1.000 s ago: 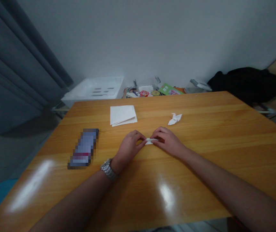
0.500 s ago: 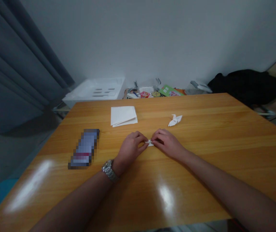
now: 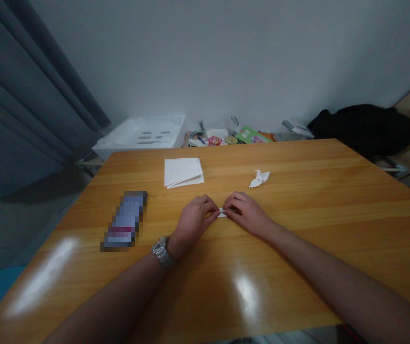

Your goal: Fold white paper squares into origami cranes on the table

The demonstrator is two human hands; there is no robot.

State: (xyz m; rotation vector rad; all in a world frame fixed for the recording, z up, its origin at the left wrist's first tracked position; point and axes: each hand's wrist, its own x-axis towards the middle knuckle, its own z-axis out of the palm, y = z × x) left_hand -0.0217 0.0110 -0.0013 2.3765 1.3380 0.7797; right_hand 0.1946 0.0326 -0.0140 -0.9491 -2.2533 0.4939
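Two hands meet near the middle of the wooden bench (image 3: 298, 191) on my feed. The left hand (image 3: 192, 222), with a steel link wristwatch (image 3: 161, 252) on its wrist, and the right hand (image 3: 248, 215) are both closed in a pinch on a small folded piece of white paper (image 3: 222, 213). Only a sliver of it shows between them, and I cannot tell whether it touches the bench. Beyond the right hand lies a white origami crane (image 3: 260, 179), near but not touching. A stack of white notepaper (image 3: 182, 172) lies farther up the bench, and left of the left hand sits a flat rectangular object (image 3: 125, 220), too pixelated for me to name. Past the far edge I see a white plastic tray (image 3: 140, 133), a green booklet (image 3: 251, 135) and a heap of black cloth (image 3: 361, 126). A grey curtain (image 3: 22, 86) hangs at the left.
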